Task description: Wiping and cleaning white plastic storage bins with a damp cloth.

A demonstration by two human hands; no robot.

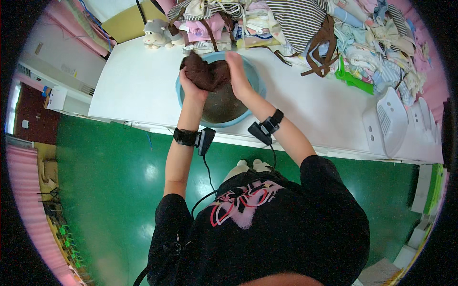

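Note:
A dark brown cloth [205, 74], bunched and wet-looking, is held up between my two hands over a round light-blue basin [259, 86]. My left hand [192, 89] grips the cloth's left side from below, with its fingers partly hidden behind the folds. Against the right side of the cloth, my right hand [237, 71] is closed, its fingertips reaching toward the far rim. Brownish, murky water [222, 106] fills the lower part of the basin beneath the cloth.
The basin stands on a white table [138, 86]. Piled clothes [298, 24] line its far side, with a brown strap [324, 62] trailing from them. A hippo plush toy [156, 34] sits far left, a white plastic basket [389, 124] at right. Cabled black devices [206, 140] are strapped to both wrists.

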